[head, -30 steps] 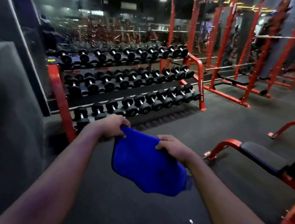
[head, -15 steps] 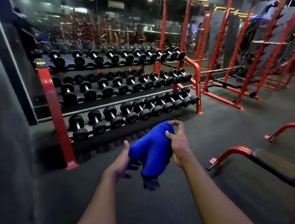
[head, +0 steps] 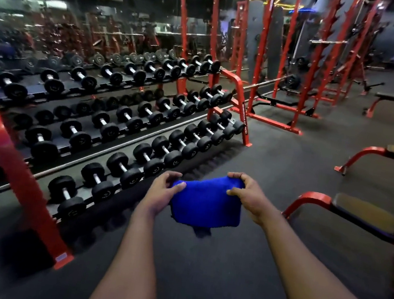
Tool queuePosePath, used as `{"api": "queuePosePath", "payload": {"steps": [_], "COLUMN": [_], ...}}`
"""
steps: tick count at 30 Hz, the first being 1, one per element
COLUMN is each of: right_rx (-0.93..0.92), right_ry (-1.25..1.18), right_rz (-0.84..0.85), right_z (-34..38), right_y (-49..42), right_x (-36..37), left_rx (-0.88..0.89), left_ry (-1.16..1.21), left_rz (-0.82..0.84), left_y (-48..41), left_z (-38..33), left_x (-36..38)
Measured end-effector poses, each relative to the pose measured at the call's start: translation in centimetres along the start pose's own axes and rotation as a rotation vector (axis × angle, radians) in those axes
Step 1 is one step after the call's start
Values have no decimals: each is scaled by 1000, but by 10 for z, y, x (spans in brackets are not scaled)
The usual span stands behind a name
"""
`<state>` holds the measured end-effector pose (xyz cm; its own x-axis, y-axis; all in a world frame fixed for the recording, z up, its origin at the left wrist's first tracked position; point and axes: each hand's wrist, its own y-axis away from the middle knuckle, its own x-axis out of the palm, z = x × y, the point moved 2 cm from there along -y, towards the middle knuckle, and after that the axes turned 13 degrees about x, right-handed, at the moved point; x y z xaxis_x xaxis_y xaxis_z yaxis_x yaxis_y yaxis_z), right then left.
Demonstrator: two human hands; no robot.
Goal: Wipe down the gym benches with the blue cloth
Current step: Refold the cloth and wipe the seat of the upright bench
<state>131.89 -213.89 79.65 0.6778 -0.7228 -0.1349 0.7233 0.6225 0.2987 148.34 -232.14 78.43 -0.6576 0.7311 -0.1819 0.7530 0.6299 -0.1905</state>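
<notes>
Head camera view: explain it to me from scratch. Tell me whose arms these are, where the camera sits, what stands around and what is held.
There is no machine here. A person wears one wide-angle camera on the head, looking forward and down, so the two bare arms at the bottom are their own. The left hand and the right hand each grip a top corner of a blue cloth, which hangs between them above the dark floor. On the left stands a red dumbbell rack with three tiers of black dumbbells. On the right is a padded bench, not yet touched by the cloth. Red squat racks stand beyond.
</notes>
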Motion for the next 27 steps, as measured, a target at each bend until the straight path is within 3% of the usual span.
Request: {"api": "queuePosePath", "payload": {"steps": [5,12,18,22,27], "right_rx": [145,215,290,288,92], "right_ry": [132,260,438,305,-30], "right_rz": [-97,-183,-375,-487,-688], "right_z": [13,43,79,99,105], "right_y": [-77,-189,-276,-310,-345], "right_x": [-16,-32,-46,-70,-118], "left_rx": [54,135,316,434,284], "left_ry": [-180,-306,-486,-487,-246], "left_rz": [164,190,313,391,572], "left_y": [-104,-252,-383,-458,-531], "left_z": [-2,34,47,45,38], "left_x": [1,16,50,88,158]}}
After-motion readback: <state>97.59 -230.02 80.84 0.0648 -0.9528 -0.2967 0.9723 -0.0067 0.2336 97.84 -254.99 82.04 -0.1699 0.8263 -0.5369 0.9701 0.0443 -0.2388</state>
